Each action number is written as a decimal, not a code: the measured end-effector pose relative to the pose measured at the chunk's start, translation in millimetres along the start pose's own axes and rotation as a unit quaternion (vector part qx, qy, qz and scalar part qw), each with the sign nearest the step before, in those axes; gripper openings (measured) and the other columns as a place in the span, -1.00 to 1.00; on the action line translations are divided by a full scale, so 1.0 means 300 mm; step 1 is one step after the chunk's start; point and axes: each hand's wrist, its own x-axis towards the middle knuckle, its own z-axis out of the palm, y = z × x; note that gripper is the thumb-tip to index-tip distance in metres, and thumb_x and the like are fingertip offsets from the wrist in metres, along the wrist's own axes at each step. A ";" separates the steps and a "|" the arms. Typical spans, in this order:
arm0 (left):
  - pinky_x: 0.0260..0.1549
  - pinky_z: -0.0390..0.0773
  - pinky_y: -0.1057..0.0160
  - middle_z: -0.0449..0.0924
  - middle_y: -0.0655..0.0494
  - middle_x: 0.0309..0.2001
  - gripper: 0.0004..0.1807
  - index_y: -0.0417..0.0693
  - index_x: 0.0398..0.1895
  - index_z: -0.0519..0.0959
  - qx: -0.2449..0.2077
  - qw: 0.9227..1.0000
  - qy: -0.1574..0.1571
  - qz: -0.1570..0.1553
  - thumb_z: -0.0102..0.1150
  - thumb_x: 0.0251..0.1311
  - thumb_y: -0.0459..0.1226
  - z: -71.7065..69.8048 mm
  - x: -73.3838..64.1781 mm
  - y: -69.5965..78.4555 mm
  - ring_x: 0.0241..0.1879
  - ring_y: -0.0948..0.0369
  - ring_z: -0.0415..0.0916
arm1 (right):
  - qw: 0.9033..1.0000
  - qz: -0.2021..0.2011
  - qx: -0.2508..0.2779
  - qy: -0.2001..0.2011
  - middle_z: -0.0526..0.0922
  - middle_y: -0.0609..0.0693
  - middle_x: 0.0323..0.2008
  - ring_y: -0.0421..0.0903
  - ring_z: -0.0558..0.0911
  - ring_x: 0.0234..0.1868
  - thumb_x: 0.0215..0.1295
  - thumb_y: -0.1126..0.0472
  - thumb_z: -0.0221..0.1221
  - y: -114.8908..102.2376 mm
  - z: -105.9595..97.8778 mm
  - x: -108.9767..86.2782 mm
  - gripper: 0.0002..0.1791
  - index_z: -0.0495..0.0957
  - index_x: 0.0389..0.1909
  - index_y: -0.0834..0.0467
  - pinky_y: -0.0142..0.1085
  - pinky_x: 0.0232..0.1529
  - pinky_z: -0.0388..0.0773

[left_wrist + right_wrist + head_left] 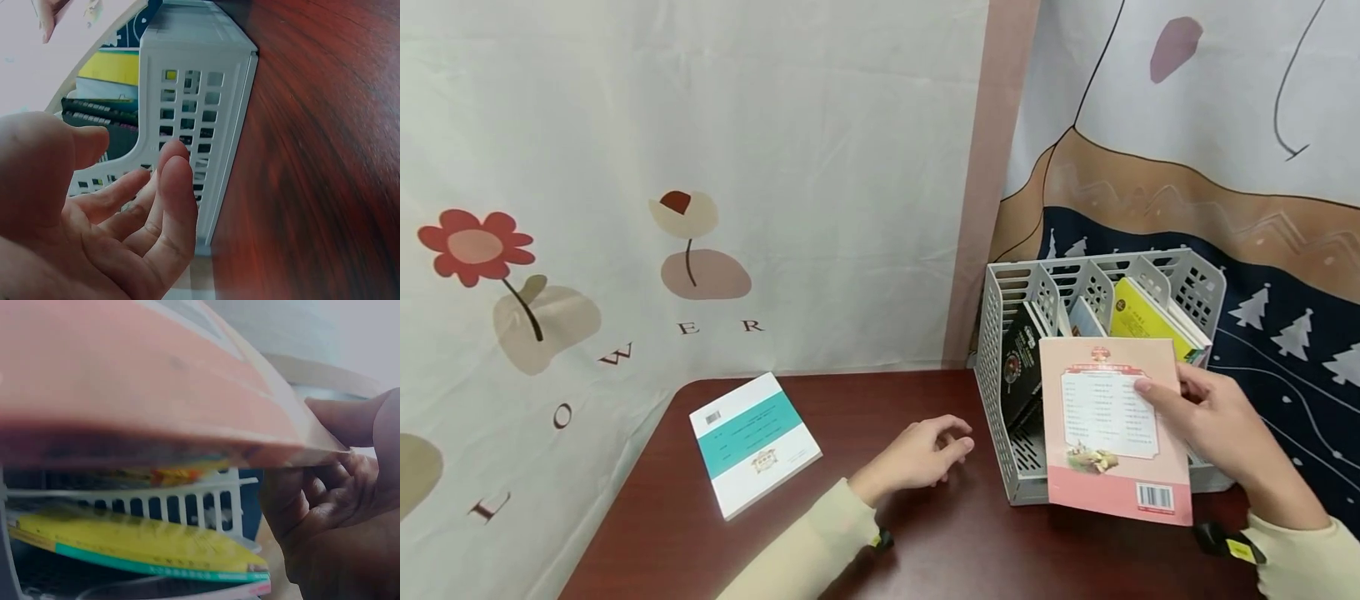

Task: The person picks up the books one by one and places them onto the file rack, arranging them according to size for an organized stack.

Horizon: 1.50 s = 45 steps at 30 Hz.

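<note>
My right hand (1221, 417) pinches a pink book (1112, 483) by its right edge, thumb on the cover and fingers behind. The book stands roughly upright in front of a grey slotted file rack (1018, 492) and hides much of its front. My left hand (921, 454) hovers over the table left of the rack, fingers loosely bent with nothing in them. In the left wrist view the fingers (178, 206) overlap the rack's perforated side. The rack holds black books (1021, 367) in its left compartment, and a yellow book (1150, 321) farther right.
On the left of the dark red table (647, 517) lies a white book with a teal band (752, 433). A light blue book (1084, 318) shows in a middle compartment of the rack. Printed cloth (850, 167) hangs behind the table and along its right.
</note>
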 end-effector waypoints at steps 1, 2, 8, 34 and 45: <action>-0.55 0.65 0.26 0.83 -0.09 -0.17 -0.67 0.15 0.28 0.66 0.002 1.000 -0.002 0.001 0.20 0.64 0.01 0.004 0.004 0.004 -0.55 0.09 0.69 | 1.000 0.001 -0.007 0.005 0.79 -0.19 -0.31 -0.18 0.78 -0.47 0.71 -0.05 0.18 0.003 -0.010 -0.003 -0.37 0.43 0.51 0.32 -0.28 -0.50 0.72; -0.53 0.65 0.26 0.82 -0.09 -0.16 -0.66 0.15 0.29 0.65 0.003 1.000 -0.004 0.002 0.20 0.63 0.02 0.007 0.006 0.010 -0.53 0.05 0.71 | 1.000 0.001 -0.015 0.012 0.79 -0.18 -0.32 -0.20 0.77 -0.48 0.71 -0.05 0.18 0.006 -0.019 -0.005 -0.36 0.43 0.52 0.33 -0.29 -0.51 0.70; -0.39 0.63 0.32 0.82 0.07 -0.13 -0.51 0.14 0.43 0.57 0.013 1.000 -0.002 0.000 0.22 0.61 0.10 0.026 0.022 0.030 -0.47 0.02 0.77 | 0.996 0.005 -0.058 0.064 0.80 0.05 -0.29 -0.29 0.67 -0.52 0.69 -0.06 0.19 0.018 -0.058 -0.011 -0.36 0.46 0.46 0.38 -0.34 -0.55 0.64; 0.28 0.65 0.20 0.49 0.07 0.61 0.08 0.15 0.84 0.02 0.061 0.998 -0.014 -0.032 0.33 0.46 0.24 0.131 0.058 0.086 -0.18 0.48 0.77 | 0.917 -0.174 -0.149 0.327 0.74 0.43 -0.49 0.23 0.65 -0.64 0.55 0.23 0.29 -0.064 0.113 0.073 -0.72 0.58 -0.36 0.33 -0.52 -0.68 0.15; 0.18 0.67 0.24 0.53 0.03 0.59 0.02 0.22 0.83 0.04 0.061 0.998 -0.006 -0.028 0.39 0.47 0.10 0.142 0.063 0.095 -0.26 0.48 0.73 | 0.927 -0.168 -0.117 0.313 0.72 0.42 -0.50 0.37 0.66 -0.57 0.61 0.22 0.23 -0.066 0.293 0.151 -0.73 0.55 -0.29 0.33 0.18 -0.57 0.44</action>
